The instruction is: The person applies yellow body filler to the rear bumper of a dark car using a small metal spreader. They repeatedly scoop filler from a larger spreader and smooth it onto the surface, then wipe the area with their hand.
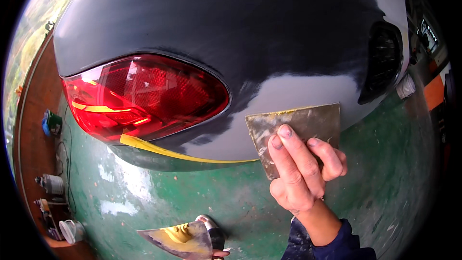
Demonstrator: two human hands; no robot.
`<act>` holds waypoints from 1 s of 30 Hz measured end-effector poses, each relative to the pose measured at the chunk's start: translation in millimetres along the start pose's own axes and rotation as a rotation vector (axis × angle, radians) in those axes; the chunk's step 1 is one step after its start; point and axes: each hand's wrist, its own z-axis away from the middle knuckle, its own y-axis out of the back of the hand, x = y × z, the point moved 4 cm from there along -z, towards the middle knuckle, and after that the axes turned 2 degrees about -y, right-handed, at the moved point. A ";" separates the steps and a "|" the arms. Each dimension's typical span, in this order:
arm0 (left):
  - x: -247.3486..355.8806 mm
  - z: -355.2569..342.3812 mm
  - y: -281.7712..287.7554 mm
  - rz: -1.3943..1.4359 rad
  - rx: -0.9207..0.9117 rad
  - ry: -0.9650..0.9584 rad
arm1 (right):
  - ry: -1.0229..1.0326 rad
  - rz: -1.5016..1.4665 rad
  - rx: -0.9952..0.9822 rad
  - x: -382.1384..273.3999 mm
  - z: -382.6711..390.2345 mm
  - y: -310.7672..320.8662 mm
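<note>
My right hand (301, 173) holds a flat, brownish putty spreader (320, 118) with its fingers laid across the near face. Yellow putty lines the spreader's upper edge, which lies over a light grey patch (308, 86) on the dark car body panel (231, 24); I cannot tell whether it touches. At the lower edge, my left hand (221, 253) shows only in part, gripping a putty board (154, 237) with a mound of yellow putty (179, 232) on it. A strip of yellow masking tape (178, 155) runs along the panel's lower edge, below the red tail light (159, 89).
A dark vent-like opening (382, 62) sits in the panel at right. Below spreads a green, stained floor (192, 192). A white bucket (72, 231), a grey can (50, 184) and a green container (53, 123) stand along the left side, near a cable.
</note>
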 end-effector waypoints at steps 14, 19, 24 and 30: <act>-5.8 10.4 -16.0 0.053 -0.117 0.079 | -0.013 0.005 0.070 -3.8 -4.7 -9.6; -7.6 13.4 -20.5 0.085 -0.172 0.092 | -0.001 -0.017 0.066 -5.9 14.5 -11.1; -4.1 14.0 -18.2 0.039 -0.215 0.057 | 0.002 -0.038 0.026 -2.1 1.5 4.5; 4.7 17.5 -37.5 0.025 -0.173 0.102 | -0.055 -0.047 0.021 1.2 -2.6 -1.5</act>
